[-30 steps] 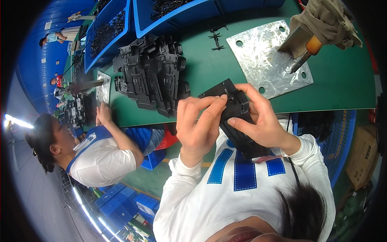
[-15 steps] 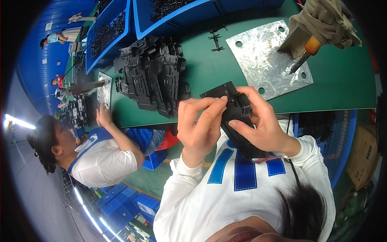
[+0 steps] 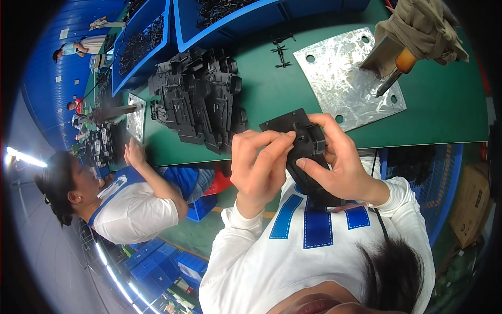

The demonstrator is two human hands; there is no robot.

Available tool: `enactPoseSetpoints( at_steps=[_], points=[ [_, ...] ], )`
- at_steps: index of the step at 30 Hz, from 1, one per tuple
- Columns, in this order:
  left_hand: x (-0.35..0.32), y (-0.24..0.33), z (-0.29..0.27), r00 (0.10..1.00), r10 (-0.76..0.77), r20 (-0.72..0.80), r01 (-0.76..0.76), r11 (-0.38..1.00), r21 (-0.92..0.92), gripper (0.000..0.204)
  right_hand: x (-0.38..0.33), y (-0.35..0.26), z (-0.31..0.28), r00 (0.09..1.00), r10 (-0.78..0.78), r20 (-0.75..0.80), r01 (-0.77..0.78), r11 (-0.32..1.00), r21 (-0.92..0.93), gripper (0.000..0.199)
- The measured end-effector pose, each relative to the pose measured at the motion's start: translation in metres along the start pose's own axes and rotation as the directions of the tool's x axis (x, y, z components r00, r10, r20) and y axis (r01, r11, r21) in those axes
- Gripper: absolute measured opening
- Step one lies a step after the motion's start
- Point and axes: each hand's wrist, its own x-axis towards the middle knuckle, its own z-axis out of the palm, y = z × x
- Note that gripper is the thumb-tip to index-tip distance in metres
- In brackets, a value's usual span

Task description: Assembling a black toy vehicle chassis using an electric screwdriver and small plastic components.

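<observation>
Black plastic part (image 3: 306,152) held in both hands above the near edge of the green surface (image 3: 439,110).

The part is a matte black moulded piece, flat and roughly rectangular at its upper left end, with ribs and a raised block near its middle; its lower end runs down toward the person's chest. It is tilted, upper end toward the surface. The left hand (image 3: 259,167) pinches its left edge; the right hand (image 3: 340,162) wraps around its right side.

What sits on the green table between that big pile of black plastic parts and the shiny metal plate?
In the head view, a few small black clips lie loose on the green table, between the pile of black parts and the metal plate.
</observation>
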Motion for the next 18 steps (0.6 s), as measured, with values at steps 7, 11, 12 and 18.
enactPoseSetpoints(
  at_steps=[7,11,12,18],
  points=[
    [-0.0008,0.0010,-0.0028,1.000,-0.001,0.000,0.001,1.000,-0.026,0.034,0.0013,-0.0013,0.0006,1.000,-0.014,-0.015,0.014,1.000,0.026,0.054],
    [-0.0007,0.0009,-0.0013,1.000,0.004,0.005,-0.004,1.000,-0.015,0.034,0.0015,-0.0039,-0.0009,1.000,0.004,0.018,-0.004,1.000,0.016,0.056],
    [-0.0005,0.0009,-0.0010,1.000,0.000,-0.002,0.000,1.000,-0.010,0.034,0.0016,-0.0051,-0.0018,0.999,0.017,0.035,-0.016,1.000,-0.015,0.058],
    [0.0003,0.0008,-0.0019,1.000,0.001,-0.018,-0.001,1.000,0.003,0.034,0.0005,-0.0026,-0.0004,1.000,-0.012,0.012,0.012,1.000,0.012,0.054]
  ],
)
